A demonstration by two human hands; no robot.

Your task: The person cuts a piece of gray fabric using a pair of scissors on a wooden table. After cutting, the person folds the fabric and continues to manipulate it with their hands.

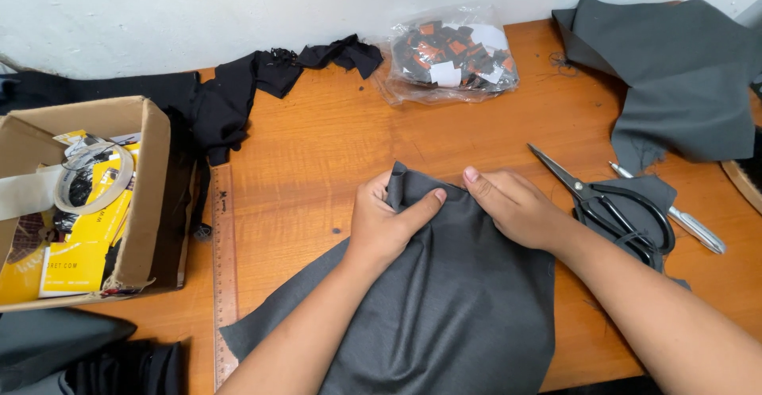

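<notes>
A dark grey piece of cloth (pixel 444 308) lies on the orange wooden table (pixel 317 149) in front of me. My left hand (pixel 385 220) pinches a raised fold at the cloth's far edge between thumb and fingers. My right hand (pixel 516 204) rests on the same edge just to the right, its fingers pressing the cloth down. Both forearms lie over the cloth.
Black scissors (pixel 611 204) and a silver pen (pixel 694 224) lie right of my hands on a grey scrap. More grey cloth (pixel 683 69) sits at the back right. A clear bag of small pieces (pixel 452 53), black fabric (pixel 238 101), a wooden ruler (pixel 225 268) and a cardboard box (pixel 151 196) holding tape stand to the left.
</notes>
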